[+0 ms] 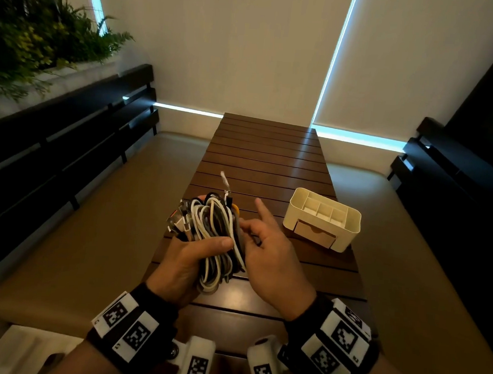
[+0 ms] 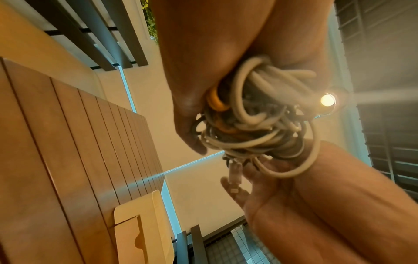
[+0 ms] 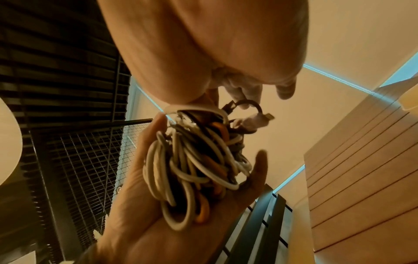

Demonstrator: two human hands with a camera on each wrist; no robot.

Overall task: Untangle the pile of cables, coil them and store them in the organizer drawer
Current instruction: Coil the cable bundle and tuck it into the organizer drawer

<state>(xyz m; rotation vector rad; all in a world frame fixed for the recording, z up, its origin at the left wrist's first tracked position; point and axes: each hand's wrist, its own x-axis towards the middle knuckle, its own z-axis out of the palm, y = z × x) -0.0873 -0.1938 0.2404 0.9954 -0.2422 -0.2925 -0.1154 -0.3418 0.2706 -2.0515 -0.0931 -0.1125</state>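
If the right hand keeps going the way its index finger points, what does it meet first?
Probably nothing soon: the right hand has its index finger aimed up and away over the bare table, left of the organizer. The cable bundle lies beside it, not ahead. Depth is unclear.

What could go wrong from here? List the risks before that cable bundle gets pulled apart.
1. The left hand holds the whole cable bundle above the table; white, grey, black and orange strands are interwoven, so a hard pull by the right hand could tighten knots.
2. Loose plugs stick out at the bundle's far end and may snag loops.
3. The organizer has its drawer shut, so a hand must be freed first.
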